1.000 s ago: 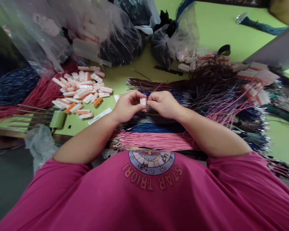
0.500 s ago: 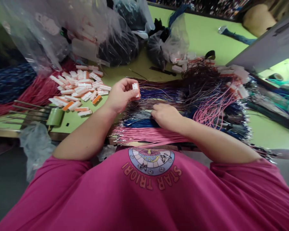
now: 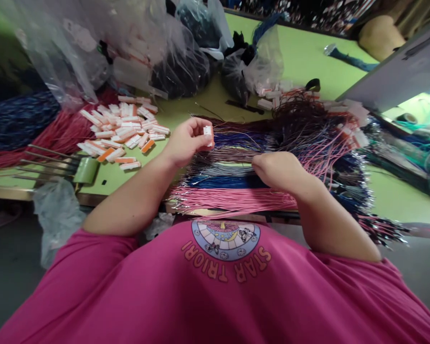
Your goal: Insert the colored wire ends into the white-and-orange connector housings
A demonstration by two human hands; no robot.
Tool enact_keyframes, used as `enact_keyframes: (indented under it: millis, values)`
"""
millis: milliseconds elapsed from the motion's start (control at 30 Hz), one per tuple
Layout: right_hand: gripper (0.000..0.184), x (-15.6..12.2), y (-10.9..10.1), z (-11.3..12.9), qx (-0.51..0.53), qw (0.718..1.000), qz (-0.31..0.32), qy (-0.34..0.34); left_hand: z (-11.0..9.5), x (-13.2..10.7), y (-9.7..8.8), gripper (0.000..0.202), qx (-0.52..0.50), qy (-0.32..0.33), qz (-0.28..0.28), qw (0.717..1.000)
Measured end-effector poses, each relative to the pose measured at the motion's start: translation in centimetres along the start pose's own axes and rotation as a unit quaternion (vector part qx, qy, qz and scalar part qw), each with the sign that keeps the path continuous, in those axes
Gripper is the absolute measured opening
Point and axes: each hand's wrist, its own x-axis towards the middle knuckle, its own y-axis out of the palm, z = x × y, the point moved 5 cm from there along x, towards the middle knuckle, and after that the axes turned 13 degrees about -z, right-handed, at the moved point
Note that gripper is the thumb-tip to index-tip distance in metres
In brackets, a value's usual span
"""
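Note:
My left hand (image 3: 186, 141) pinches a small white connector (image 3: 208, 132) and holds it up above the wires. Rows of coloured wires (image 3: 232, 181) lie side by side on the green table (image 3: 308, 52): pink at the front, then blue, grey and dark ones behind. My right hand (image 3: 279, 171) rests knuckles-up on the grey and blue wires with its fingers curled under. I cannot make out what those fingers hold.
A pile of white and orange connectors (image 3: 120, 134) lies at the left. Plastic bags (image 3: 179, 57) of parts stand behind it. Red wire bundles (image 3: 39, 141) and a green-handled metal fork tool (image 3: 82, 171) sit at the far left. Tangled wires with fitted connectors (image 3: 337, 129) lie at the right.
My hands parted: the left kept the white connector raised, while the right dropped onto the wire rows and slid to the right along them.

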Motion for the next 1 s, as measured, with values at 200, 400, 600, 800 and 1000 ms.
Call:
enact_keyframes:
  millis: [200,400,600,800,1000]
  values:
    - [0.024,0.2,-1.6,1.7,0.322,0.941,-0.078,-0.067,-0.1,-0.8,0.7,0.039,-0.032,-0.034,0.052,0.998]
    - [0.022,2.2,-0.7,6.6,0.492,0.852,-0.102,-0.145,0.5,-1.9,1.8,0.048,-0.077,-0.077,0.129,0.986]
    - [0.019,2.8,0.0,3.0,0.457,0.847,-0.271,0.026,0.7,-2.2,2.1,0.051,-0.12,-0.1,0.147,0.977]
    - [0.026,2.7,0.4,2.6,0.322,0.899,-0.293,0.052,0.9,-2.5,2.2,0.052,-0.129,-0.111,0.153,0.973]
    - [0.029,2.9,0.6,2.9,0.246,0.927,-0.275,0.063,0.9,-2.3,2.1,0.053,-0.125,-0.1,0.145,0.976]
